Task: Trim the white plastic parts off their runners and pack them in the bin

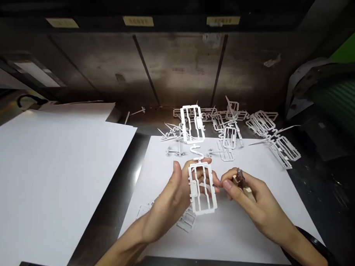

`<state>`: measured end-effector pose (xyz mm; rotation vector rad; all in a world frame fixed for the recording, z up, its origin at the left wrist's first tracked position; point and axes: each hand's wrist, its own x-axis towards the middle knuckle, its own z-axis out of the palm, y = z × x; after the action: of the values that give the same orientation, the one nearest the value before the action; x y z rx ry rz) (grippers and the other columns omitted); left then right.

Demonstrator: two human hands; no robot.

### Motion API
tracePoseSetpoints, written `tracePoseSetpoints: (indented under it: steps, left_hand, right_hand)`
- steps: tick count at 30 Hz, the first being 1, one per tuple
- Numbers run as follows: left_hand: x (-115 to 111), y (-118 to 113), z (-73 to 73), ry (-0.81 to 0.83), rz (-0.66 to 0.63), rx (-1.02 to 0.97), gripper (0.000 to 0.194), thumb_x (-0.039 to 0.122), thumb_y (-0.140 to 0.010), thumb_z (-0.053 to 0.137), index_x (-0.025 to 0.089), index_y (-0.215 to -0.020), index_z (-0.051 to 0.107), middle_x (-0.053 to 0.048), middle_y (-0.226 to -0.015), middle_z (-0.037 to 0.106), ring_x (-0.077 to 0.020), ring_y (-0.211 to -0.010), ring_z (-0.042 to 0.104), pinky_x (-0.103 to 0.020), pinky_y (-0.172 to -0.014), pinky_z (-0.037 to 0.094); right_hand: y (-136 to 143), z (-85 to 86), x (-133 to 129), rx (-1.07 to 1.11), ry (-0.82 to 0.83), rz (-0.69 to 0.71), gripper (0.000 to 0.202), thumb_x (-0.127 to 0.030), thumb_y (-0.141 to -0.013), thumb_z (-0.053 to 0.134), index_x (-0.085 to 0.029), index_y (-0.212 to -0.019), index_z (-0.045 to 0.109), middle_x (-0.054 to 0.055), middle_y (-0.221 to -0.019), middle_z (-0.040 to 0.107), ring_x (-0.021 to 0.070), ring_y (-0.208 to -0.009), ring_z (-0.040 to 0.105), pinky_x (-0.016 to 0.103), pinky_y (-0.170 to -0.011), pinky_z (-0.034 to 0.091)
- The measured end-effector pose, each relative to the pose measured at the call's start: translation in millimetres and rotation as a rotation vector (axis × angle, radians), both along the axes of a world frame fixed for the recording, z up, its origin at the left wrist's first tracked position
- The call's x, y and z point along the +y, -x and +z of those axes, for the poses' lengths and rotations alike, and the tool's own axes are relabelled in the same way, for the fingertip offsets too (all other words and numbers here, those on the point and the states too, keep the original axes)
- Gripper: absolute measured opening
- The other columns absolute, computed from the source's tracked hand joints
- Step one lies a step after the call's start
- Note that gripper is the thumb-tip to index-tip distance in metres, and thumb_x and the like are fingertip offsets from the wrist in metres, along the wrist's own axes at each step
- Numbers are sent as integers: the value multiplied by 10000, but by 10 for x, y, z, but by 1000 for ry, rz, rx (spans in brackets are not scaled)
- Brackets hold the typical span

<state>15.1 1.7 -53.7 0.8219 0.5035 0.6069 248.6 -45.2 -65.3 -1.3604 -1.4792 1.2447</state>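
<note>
We hold the white twin frame (194, 188) in our left hand (171, 200), its long axis pointing away; our right hand (258, 201), gripping a small tool (249, 192), sits just right.

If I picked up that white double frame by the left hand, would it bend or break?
The white double frame probably feels light, since it's mostly gaps. It looks thin, so it might snap if squeezed. Its squiggly middle strip could flex a little.
</note>
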Motion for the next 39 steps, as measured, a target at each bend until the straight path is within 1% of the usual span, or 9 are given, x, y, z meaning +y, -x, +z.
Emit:
tracePoseSetpoints:
  steps: [4, 7, 11, 14, 18, 25, 29, 32, 39]
  left_hand:
    - [-2, -25, -81, 83, -16, 38, 765, 854, -1083, 235, 346, -1582, 513, -84, -1510, 646, -316, -1401, 588, -449, -1170, 441]
    - [-7, -41, -116, 110, -20, 51, 796, 872, -1071, 248, 351, -1630, 470, -93, -1547, 637, -340, -1444, 573, -486, -1205, 423]
    - [-13, -48, -116, 118, -11, 77, 841, 895, -1052, 277, 337, -1659, 442, -113, -1569, 628, -366, -1450, 576, -518, -1211, 427]
    - [-21, -53, -117, 131, -3, 80, 818, 876, -1066, 288, 332, -1652, 458, -113, -1571, 631, -365, -1442, 583, -518, -1205, 435]
    - [-43, -68, -141, 159, 26, 35, 815, 865, -1072, 274, 314, -1630, 496, -128, -1560, 642, -370, -1436, 583, -517, -1189, 438]
    - [-62, -63, -167, 164, 20, -31, 803, 860, -1074, 270, 317, -1597, 545, -120, -1520, 665, -372, -1433, 584, -518, -1175, 429]
    - [-61, -63, -176, 174, 26, -24, 808, 868, -1068, 278, 322, -1598, 551, -118, -1517, 665, -374, -1430, 587, -512, -1161, 441]
    - [-54, -72, -184, 185, 27, -17, 805, 864, -1071, 279, 319, -1594, 556, -118, -1507, 672, -369, -1425, 592, -510, -1167, 439]
    - [-40, -99, -173, 160, 26, -12, 804, 872, -1062, 308, 318, -1587, 562, -121, -1479, 688, -368, -1382, 624, -506, -1142, 466]
  right_hand:
    - [40, 21, -23, 35, 64, 50, 322, -496, -1156, 596, -243, -967, 659, -15, -886, 567, 185, -841, 535, 297, -794, 444]
    - [38, 15, -18, 48, 89, 71, 306, -467, -1159, 592, -237, -962, 641, -14, -910, 560, 182, -864, 534, 292, -804, 443]
    - [24, 22, -17, 60, 91, 86, 322, -429, -1160, 596, -234, -904, 590, -25, -868, 518, 165, -820, 512, 274, -772, 434]
    - [24, 47, -16, 57, 93, 84, 316, -412, -1157, 595, -233, -897, 584, -24, -852, 505, 167, -806, 508, 274, -759, 435]
    - [34, 72, -16, 75, 130, 76, 297, -413, -1149, 607, -233, -914, 589, -19, -864, 500, 173, -818, 506, 279, -767, 443]
    - [22, 51, -18, 128, 129, 102, 270, -357, -1159, 604, -237, -920, 570, -29, -881, 489, 160, -828, 479, 263, -764, 424]
    - [23, 59, -17, 120, 128, 107, 249, -321, -1163, 591, -238, -929, 566, -34, -879, 488, 159, -823, 469, 272, -755, 406]
    - [23, 44, -21, 119, 110, 114, 254, -321, -1166, 584, -240, -927, 563, -35, -875, 487, 159, -816, 461, 274, -745, 396]
    - [9, 7, -17, 119, 88, 109, 257, -302, -1165, 589, -245, -916, 554, -43, -863, 486, 153, -791, 434, 273, -708, 371]
